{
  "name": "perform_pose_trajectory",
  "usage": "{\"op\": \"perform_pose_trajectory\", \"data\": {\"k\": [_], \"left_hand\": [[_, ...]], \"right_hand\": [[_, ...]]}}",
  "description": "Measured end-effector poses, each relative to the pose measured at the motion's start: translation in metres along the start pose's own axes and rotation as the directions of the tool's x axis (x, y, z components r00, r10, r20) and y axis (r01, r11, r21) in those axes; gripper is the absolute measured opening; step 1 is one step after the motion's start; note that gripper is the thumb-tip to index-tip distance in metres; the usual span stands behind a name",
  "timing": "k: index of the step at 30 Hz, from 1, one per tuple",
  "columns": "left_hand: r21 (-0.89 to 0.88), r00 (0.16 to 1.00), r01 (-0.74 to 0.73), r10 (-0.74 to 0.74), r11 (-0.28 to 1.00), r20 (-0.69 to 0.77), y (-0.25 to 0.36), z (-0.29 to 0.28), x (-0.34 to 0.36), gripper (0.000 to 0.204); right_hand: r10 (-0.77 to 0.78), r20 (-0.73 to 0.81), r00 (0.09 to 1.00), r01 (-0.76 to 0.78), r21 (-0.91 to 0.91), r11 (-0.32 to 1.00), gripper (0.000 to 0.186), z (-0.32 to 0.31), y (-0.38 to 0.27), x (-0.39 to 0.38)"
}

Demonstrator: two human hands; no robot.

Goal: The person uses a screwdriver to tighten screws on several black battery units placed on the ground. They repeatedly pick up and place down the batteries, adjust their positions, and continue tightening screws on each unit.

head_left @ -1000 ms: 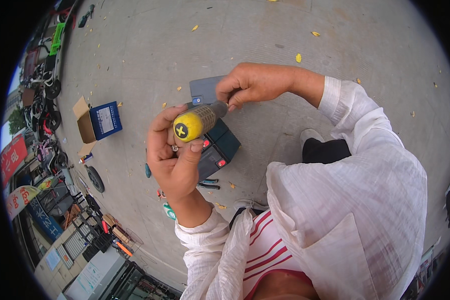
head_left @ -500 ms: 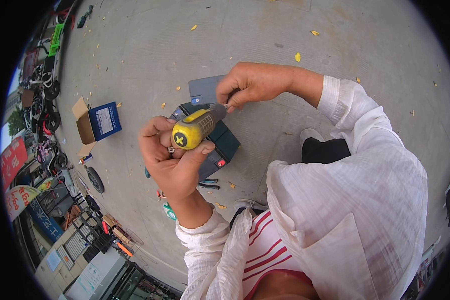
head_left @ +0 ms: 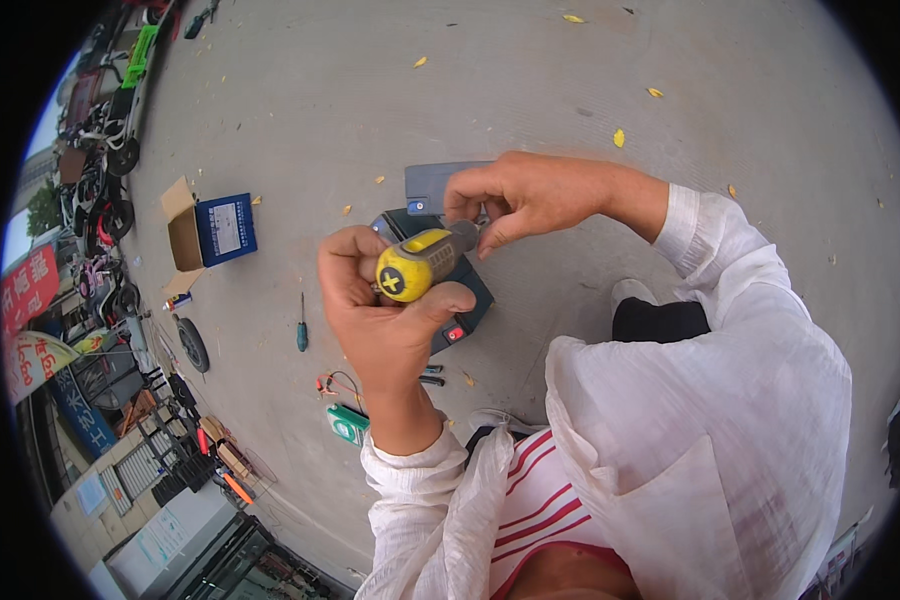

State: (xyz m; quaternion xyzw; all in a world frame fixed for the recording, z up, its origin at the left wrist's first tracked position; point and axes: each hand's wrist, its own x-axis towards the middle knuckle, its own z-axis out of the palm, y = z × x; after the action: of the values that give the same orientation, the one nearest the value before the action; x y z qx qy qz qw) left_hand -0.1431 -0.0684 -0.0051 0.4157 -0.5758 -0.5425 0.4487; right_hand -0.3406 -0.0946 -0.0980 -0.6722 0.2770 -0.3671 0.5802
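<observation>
My left hand (head_left: 385,330) is wrapped round the thick handle of a yellow and grey screwdriver (head_left: 418,265), whose butt end carries a cross mark and faces up. At the handle's front end, my right hand (head_left: 535,200) has its thumb and fingers pinched close to the shaft. Something small there is hidden by the fingers, so I cannot tell what it is. Below both hands stand dark block-shaped batteries (head_left: 478,292), partly covered by the left hand and the tool. A grey battery (head_left: 435,183) with a blue terminal shows beside the right fingers; a red terminal (head_left: 455,333) shows nearer me.
An open blue cardboard box (head_left: 228,228) lies to the left. Nearer are a teal-handled screwdriver (head_left: 302,335), a green device (head_left: 347,424) with leads, and dark-handled pliers (head_left: 432,375). A small wheel (head_left: 192,345) and parked scooters (head_left: 100,215) line the left side.
The view has shifted, so the ground and objects sit farther right. Both hands keep hold at the screwdriver, the right fingers slightly rearranged. The teal-handled screwdriver and green device are now less hidden.
</observation>
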Motion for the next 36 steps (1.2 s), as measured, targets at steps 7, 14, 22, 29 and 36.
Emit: {"op": "perform_pose_trajectory", "data": {"k": [7,14,22,29,36], "left_hand": [[-0.307,0.985,0.093,-0.042,0.947,0.169,-0.025,-0.017,0.009,0.042],[0.225,0.897,0.441,-0.434,0.869,-0.081,-0.152,-0.017,-0.008,0.019],[0.736,0.990,0.053,-0.131,0.674,0.049,-0.175,0.007,-0.007,0.032],[0.768,0.988,-0.058,-0.074,0.638,0.137,-0.175,0.000,-0.006,0.022],[0.796,0.975,-0.095,-0.104,0.598,0.194,-0.173,-0.006,-0.003,0.016]], "right_hand": [[-0.014,-0.037,0.999,0.007,-0.172,0.985,0.023,-0.003,-0.016,-0.002],[0.101,-0.181,0.978,-0.128,-0.144,0.981,0.031,0.010,-0.042,-0.007],[0.020,-0.274,0.962,-0.116,-0.338,0.934,0.035,0.018,-0.070,-0.011],[-0.096,-0.405,0.909,-0.130,-0.495,0.859,0.041,0.031,-0.099,-0.007],[-0.323,-0.327,0.888,-0.086,-0.809,0.582,0.026,0.034,-0.128,0.002]]}}
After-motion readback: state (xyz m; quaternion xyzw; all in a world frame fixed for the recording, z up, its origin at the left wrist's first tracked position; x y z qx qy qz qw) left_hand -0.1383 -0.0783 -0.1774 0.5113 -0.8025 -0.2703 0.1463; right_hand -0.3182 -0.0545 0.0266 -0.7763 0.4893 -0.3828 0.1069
